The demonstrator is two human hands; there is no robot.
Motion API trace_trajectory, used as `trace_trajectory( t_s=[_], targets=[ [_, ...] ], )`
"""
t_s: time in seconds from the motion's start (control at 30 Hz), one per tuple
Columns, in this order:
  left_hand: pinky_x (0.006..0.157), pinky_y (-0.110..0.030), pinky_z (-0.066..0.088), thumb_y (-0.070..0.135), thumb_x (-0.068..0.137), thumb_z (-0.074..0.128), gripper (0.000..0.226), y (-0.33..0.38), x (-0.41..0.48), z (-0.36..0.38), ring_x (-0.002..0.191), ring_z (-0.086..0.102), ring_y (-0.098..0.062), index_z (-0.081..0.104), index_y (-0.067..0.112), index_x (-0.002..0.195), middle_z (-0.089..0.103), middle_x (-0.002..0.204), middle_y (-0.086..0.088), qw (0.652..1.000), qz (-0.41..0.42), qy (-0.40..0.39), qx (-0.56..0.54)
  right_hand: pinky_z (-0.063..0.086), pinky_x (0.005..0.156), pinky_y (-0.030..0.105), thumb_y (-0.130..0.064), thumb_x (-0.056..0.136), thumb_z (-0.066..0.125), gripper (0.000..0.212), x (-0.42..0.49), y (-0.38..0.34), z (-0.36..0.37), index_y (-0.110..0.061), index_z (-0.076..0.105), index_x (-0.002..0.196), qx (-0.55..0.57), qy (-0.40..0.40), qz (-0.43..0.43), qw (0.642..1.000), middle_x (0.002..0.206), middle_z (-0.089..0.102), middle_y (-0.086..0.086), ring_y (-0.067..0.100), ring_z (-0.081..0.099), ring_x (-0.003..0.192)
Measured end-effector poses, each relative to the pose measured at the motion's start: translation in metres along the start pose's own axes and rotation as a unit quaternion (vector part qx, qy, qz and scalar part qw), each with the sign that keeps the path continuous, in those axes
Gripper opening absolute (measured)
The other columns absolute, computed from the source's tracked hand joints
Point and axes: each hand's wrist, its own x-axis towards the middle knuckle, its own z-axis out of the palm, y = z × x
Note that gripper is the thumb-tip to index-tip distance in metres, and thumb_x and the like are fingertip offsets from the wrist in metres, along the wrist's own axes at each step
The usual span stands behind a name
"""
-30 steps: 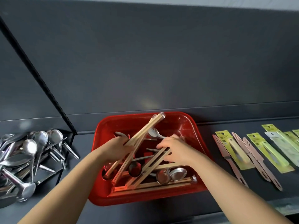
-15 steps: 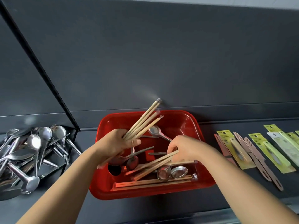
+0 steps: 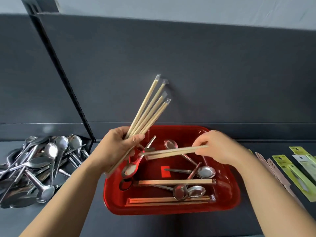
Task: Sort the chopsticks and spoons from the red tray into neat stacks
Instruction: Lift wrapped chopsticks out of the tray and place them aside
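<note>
left hand [image 3: 119, 147] has come up out of the red tray [image 3: 171, 210] since a second ago. it grips the bundle of chopsticks [image 3: 150, 108] near the lower end, fingers curled round, wrapped tips fanned up and away past the tray's far rim. right hand [image 3: 220, 147] was down in the clutter then; now it pinches the new chopsticks [image 3: 172, 152] by one end, level above the tray. their free end points at the left hand, whether touching the bundle i cannot tell. my reading: this is the hand-over, the new ones join the bundle next. the fan is loose, so it will want squaring before it is set down. in the tray: remaining chopsticks [image 3: 171, 182] in two flat rows toward the near wall, and several spoons [image 3: 205, 171], some lying across them. spoon pile [image 3: 42, 165] on the counter to the left, untidy. no chopstick stack laid out anywhere in view. packaged utensils [image 3: 299, 170] lie apart at right.
</note>
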Motion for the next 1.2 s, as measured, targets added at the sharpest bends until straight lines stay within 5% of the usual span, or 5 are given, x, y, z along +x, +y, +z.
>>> trace_trajectory(
  t_s=[0.2,0.4,0.57,0.77,1.2],
  targets=[
    [0.040,-0.021,0.042,0.053,0.068,0.071,0.032,0.014,-0.011,-0.034,0.044,0.052,-0.013,0.067,0.022,0.069,0.060,0.054,0.000,0.992,0.043,0.103,-0.059,0.038,0.047,0.023,-0.026,0.080,0.072,0.012,0.014,-0.045,-0.003,-0.037,0.073,0.077,0.125,0.012,-0.053,0.991,0.068,0.071,-0.010,0.000,0.053,0.046],
    [0.037,-0.017,0.040,0.038,0.083,0.070,0.021,0.000,-0.036,-0.050,0.038,0.052,-0.006,0.068,0.031,0.063,0.061,0.050,0.004,0.989,0.021,0.140,-0.048,0.054,0.057,0.023,-0.014,0.087,0.068,0.012,0.027,-0.071,0.035,-0.025,0.073,0.086,0.180,-0.056,-0.036,0.981,0.068,0.072,0.001,0.007,0.066,0.059],
    [0.038,-0.023,0.043,0.041,0.077,0.072,0.033,-0.023,-0.063,-0.089,0.042,0.053,-0.011,0.064,0.009,0.077,0.060,0.054,0.000,0.976,-0.024,0.199,-0.083,0.048,0.050,0.023,-0.008,0.087,0.064,0.013,0.043,-0.128,0.076,-0.019,0.071,0.087,0.236,-0.083,-0.073,0.966,0.066,0.068,0.006,0.011,0.062,0.057],
    [0.038,-0.022,0.040,0.049,0.070,0.073,0.029,-0.059,-0.127,-0.180,0.041,0.049,-0.014,0.066,0.021,0.067,0.058,0.053,-0.006,0.955,-0.049,0.277,-0.089,0.041,0.043,0.020,-0.003,0.088,0.058,0.010,0.056,-0.251,0.136,-0.006,0.068,0.087,0.295,-0.082,-0.104,0.946,0.061,0.063,0.003,0.011,0.057,0.050],
    [0.041,-0.017,0.043,0.032,0.089,0.067,0.025,-0.153,-0.300,-0.449,0.041,0.054,-0.007,0.063,0.010,0.078,0.060,0.048,0.001,0.885,-0.128,0.447,-0.016,0.042,0.054,0.028,-0.019,0.094,0.057,0.007,0.036,-0.564,0.287,-0.017,0.064,0.093,0.339,-0.090,-0.138,0.926,0.069,0.069,0.007,0.007,0.056,0.049]
  ],
)
